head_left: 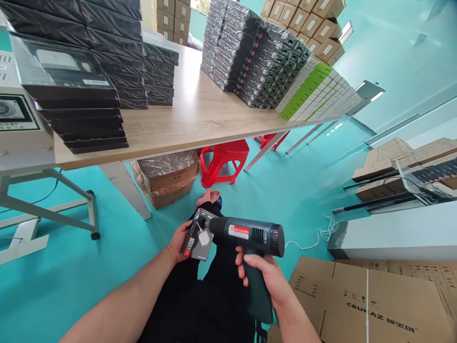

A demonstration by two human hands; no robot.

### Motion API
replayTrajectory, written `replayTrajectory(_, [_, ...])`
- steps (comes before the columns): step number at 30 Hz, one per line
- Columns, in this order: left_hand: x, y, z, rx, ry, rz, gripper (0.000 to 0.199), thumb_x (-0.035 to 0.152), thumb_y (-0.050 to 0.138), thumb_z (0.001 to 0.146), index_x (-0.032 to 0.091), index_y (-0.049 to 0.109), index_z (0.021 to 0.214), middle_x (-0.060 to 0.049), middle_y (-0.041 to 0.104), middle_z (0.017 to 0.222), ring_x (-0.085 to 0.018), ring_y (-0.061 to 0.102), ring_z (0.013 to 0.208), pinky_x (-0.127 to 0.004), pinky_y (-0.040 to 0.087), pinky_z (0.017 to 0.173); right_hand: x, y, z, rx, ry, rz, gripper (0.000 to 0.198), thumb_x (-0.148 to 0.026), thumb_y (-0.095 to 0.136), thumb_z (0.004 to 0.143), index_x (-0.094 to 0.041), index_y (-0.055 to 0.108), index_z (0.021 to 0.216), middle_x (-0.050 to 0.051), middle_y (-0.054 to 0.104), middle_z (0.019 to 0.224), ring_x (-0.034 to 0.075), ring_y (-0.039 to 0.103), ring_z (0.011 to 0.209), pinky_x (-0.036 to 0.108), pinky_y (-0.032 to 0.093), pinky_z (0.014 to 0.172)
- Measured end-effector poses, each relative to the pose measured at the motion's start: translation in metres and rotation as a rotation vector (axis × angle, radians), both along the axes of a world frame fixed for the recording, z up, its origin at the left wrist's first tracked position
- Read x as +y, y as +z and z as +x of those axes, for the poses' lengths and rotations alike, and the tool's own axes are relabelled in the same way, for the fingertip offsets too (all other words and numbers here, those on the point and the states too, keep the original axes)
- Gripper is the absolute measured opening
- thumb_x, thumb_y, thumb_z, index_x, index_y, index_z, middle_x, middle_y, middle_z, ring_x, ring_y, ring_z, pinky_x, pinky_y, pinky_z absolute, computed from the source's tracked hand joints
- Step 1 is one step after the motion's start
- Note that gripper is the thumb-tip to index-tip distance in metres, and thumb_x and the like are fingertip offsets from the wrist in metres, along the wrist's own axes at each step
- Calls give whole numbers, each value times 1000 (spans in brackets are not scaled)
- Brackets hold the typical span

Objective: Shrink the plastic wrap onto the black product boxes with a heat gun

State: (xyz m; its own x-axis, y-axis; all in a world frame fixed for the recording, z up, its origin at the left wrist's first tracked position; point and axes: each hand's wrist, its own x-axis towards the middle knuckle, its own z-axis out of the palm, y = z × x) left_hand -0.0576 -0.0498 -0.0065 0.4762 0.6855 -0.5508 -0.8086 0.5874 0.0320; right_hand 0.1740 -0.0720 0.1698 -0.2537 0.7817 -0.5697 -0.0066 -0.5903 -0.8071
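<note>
My right hand [262, 271] is wrapped round the handle of a dark heat gun [259, 238], which has a red-and-white label on its barrel. The nozzle points left, at or just over the top of a small dark box [199, 240]. That box has a white charger and cable pictured on its face. My left hand [178, 242] grips it by its left edge, tilted above my lap. Whether the nozzle touches the box I cannot tell.
Stacks of film-wrapped black boxes [110, 52] stand on the wooden table [193, 119]. White-and-green boxes [317, 90] fill its far end. Beneath are a red stool [226, 159] and a carton [169, 178]. A large cardboard box [357, 305] lies at my right.
</note>
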Motion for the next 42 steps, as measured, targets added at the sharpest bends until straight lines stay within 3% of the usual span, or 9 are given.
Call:
replayTrajectory(2, [0,-2,0,0,-19,-10,38,43,54,81,10,66,97,-12,72,75,-29,70,72,-38,55,66,4,-1,-2,-30,-100,51,27,-28,61,80,-13,63,103,6,64,83,15,59,64,26,49,52])
replayTrajectory(4, [0,-6,0,12,-53,-2,40,45,55,80,10,66,96,-13,72,77,-30,70,74,-39,55,67,4,2,-4,-24,-38,60,29,-29,60,80,-15,63,105,6,65,84,15,60,65,26,49,53])
replayTrajectory(8, [2,-15,-1,51,-44,2,39,46,58,79,12,66,95,-12,73,77,-30,70,74,-39,54,68,-10,16,-1,-61,445,-61,22,-22,64,73,-13,68,92,5,66,76,14,59,57,26,47,52])
replayTrajectory(10, [2,-17,-1,40,-16,6,38,45,58,79,12,66,95,-11,73,76,-29,70,73,-37,54,67,-18,21,2,-130,566,-85,15,-21,65,70,-11,70,80,6,66,73,14,58,57,25,46,52])
replayTrajectory(16, [0,-7,0,23,-64,33,39,45,59,79,11,67,97,-12,73,81,-30,70,75,-39,55,69,-5,19,-12,-3,155,6,30,-29,63,77,-15,65,103,6,66,84,15,60,63,28,50,55])
replayTrajectory(24, [-1,8,-1,33,6,-5,34,41,59,80,10,66,94,-13,73,82,-29,70,78,-39,55,72,23,-1,-1,-78,-130,64,30,-29,65,75,-12,64,100,7,67,79,15,60,62,25,51,50])
replayTrajectory(31, [3,1,0,88,-2,10,35,41,56,81,10,66,94,-13,72,82,-29,70,76,-39,56,70,13,7,-10,23,-19,27,31,-28,66,73,-11,65,99,8,68,81,15,62,60,26,51,49])
replayTrajectory(36, [2,-3,-3,95,-21,33,39,46,56,80,9,66,89,-16,72,81,-32,69,75,-46,55,73,14,-3,1,-74,-179,39,29,-29,66,73,-13,65,97,6,68,77,15,61,60,25,50,48])
replayTrajectory(42, [3,-7,1,112,6,20,34,42,58,80,11,66,92,-12,72,77,-30,70,76,-40,56,69,8,5,-1,-1,51,-8,31,-28,66,73,-12,66,99,8,69,81,16,62,60,27,50,50])
